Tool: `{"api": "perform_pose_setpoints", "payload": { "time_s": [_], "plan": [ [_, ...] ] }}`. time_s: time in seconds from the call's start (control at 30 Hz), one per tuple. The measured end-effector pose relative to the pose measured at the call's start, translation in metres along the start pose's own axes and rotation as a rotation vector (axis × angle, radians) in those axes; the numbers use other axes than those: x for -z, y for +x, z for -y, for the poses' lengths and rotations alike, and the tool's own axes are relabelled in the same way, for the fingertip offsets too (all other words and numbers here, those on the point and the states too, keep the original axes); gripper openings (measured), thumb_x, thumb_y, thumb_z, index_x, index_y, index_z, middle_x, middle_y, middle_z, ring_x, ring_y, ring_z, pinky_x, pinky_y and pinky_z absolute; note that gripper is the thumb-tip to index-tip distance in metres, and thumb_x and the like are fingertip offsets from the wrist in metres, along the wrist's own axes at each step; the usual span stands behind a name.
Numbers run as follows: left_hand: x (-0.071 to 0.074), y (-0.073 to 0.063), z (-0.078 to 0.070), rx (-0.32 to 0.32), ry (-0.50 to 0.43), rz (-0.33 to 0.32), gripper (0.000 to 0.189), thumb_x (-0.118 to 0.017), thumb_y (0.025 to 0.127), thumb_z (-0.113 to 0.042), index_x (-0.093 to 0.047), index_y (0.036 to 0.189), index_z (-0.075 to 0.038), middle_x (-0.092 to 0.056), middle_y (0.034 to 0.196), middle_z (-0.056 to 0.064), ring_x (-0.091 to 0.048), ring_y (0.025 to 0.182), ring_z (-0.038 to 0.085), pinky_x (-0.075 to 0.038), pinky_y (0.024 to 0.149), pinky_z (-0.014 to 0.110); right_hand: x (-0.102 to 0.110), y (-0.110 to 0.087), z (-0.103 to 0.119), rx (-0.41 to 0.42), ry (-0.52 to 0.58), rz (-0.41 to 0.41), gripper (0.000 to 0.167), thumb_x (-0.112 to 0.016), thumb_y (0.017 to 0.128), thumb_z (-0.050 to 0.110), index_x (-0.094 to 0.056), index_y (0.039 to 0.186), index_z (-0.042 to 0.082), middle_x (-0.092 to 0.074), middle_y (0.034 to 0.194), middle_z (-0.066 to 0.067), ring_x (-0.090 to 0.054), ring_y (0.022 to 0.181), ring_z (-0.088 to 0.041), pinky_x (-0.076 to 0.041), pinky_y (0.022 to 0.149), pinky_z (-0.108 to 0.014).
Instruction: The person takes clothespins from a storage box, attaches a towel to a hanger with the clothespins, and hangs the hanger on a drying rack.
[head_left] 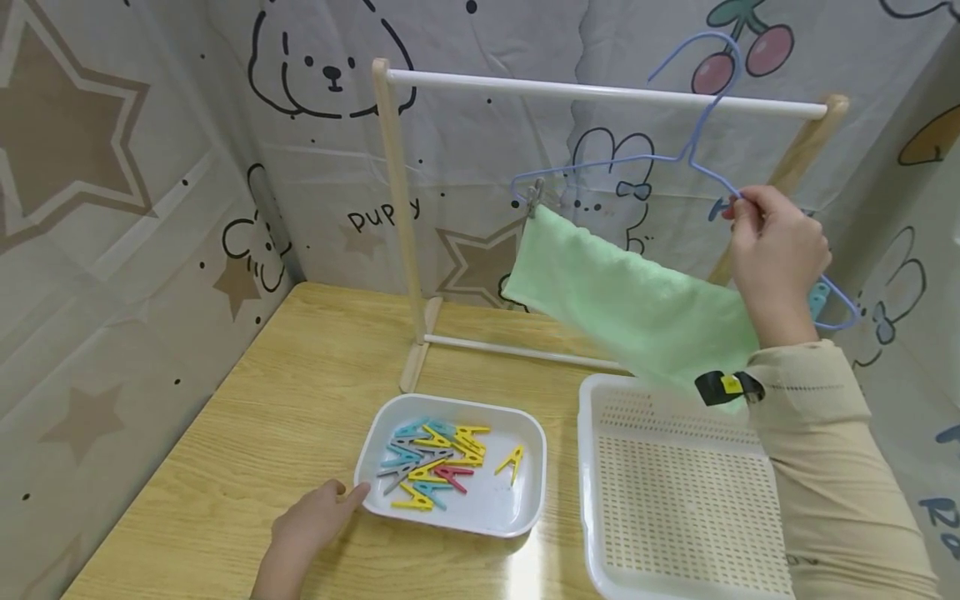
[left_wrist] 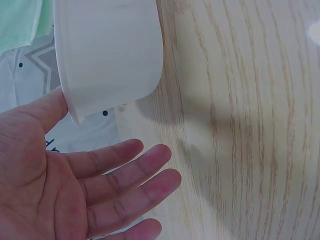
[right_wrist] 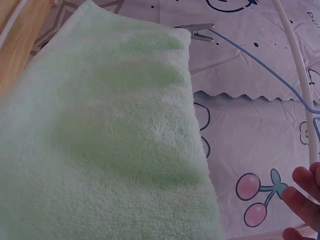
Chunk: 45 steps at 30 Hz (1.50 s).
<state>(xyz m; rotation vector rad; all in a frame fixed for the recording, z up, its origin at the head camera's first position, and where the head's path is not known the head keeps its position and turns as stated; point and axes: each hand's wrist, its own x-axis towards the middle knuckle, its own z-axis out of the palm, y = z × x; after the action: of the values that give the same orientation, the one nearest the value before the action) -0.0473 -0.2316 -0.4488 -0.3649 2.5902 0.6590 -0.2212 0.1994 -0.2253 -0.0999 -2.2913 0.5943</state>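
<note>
My right hand [head_left: 780, 242] pinches the right shoulder of a blue wire hanger [head_left: 600, 163], held tilted in front of the rack. A light green towel [head_left: 637, 292] hangs from it, clipped at the upper left by a grey clothespin [head_left: 536, 197]. Beyond my wrist a teal clothespin [head_left: 818, 298] shows at the hanger's right end. Down on the left, my left hand [head_left: 315, 517] touches the rim of a white tray [head_left: 502, 507] with its thumb; in the left wrist view the other fingers [left_wrist: 127, 175] stretch out loosely below the tray. Several yellow, teal, grey and red clothespins [head_left: 453, 477] lie in the tray.
A wooden rack with a white top bar [head_left: 525, 85] stands at the back of the wooden table [head_left: 247, 433]. Right of the tray sits a white perforated basket [head_left: 675, 500], partly covered by my right sleeve. Printed curtains [head_left: 315, 192] enclose the table.
</note>
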Motion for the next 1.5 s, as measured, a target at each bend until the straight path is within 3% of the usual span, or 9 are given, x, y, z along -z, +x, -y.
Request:
{"api": "perform_pose_setpoints", "payload": {
  "time_s": [0.2, 0.47, 0.77, 1.13, 1.5],
  "plan": [
    [0.000, 0.000, -0.001, 0.007, -0.009, 0.001, 0.092, -0.025, 0.082, -0.071, -0.049, 0.117, 0.011, -0.052, 0.113, 0.030, -0.048, 0.102, 0.048, -0.038, 0.077, 0.061, -0.004, 0.003, 0.002, 0.007, 0.006, 0.000, 0.030, -0.043, 0.094, 0.024, -0.066, 0.102, 0.007, -0.067, 0.093, -0.007, -0.054, 0.068, -0.025, -0.027, 0.059, -0.029],
    [-0.001, -0.001, 0.000, 0.024, -0.032, 0.009, 0.104, -0.019, 0.074, -0.079, -0.048, 0.118, 0.010, -0.052, 0.114, 0.029, -0.046, 0.104, 0.048, -0.034, 0.079, 0.063, -0.011, 0.007, 0.000, -0.034, 0.010, 0.060, 0.030, -0.042, 0.095, 0.026, -0.065, 0.105, 0.010, -0.067, 0.097, -0.007, -0.060, 0.081, -0.029, -0.031, 0.067, -0.038],
    [-0.001, -0.001, 0.001, 0.026, -0.044, 0.014, 0.108, -0.018, 0.071, -0.082, -0.048, 0.118, 0.011, -0.052, 0.114, 0.029, -0.046, 0.104, 0.049, -0.033, 0.079, 0.065, -0.018, 0.007, 0.002, -0.047, 0.012, 0.124, 0.031, -0.040, 0.095, 0.026, -0.063, 0.107, 0.009, -0.066, 0.100, -0.007, -0.058, 0.080, -0.028, -0.029, 0.071, -0.038],
    [-0.002, -0.002, 0.000, 0.004, -0.026, -0.015, 0.089, -0.026, 0.084, -0.069, -0.050, 0.116, 0.011, -0.053, 0.112, 0.029, -0.048, 0.102, 0.048, -0.035, 0.078, 0.063, -0.030, 0.002, -0.001, -0.054, -0.001, 0.199, 0.032, -0.039, 0.096, 0.028, -0.062, 0.108, 0.010, -0.066, 0.100, -0.007, -0.054, 0.077, -0.027, -0.028, 0.063, -0.034],
    [-0.003, -0.002, -0.001, 0.001, -0.012, -0.016, 0.091, -0.024, 0.082, -0.071, -0.050, 0.114, 0.010, -0.055, 0.110, 0.028, -0.050, 0.100, 0.047, -0.038, 0.076, 0.061, -0.041, -0.002, -0.007, -0.068, 0.022, 0.205, 0.030, -0.040, 0.096, 0.027, -0.062, 0.107, 0.010, -0.066, 0.099, -0.007, -0.056, 0.076, -0.027, -0.027, 0.062, -0.033]
  ]
}}
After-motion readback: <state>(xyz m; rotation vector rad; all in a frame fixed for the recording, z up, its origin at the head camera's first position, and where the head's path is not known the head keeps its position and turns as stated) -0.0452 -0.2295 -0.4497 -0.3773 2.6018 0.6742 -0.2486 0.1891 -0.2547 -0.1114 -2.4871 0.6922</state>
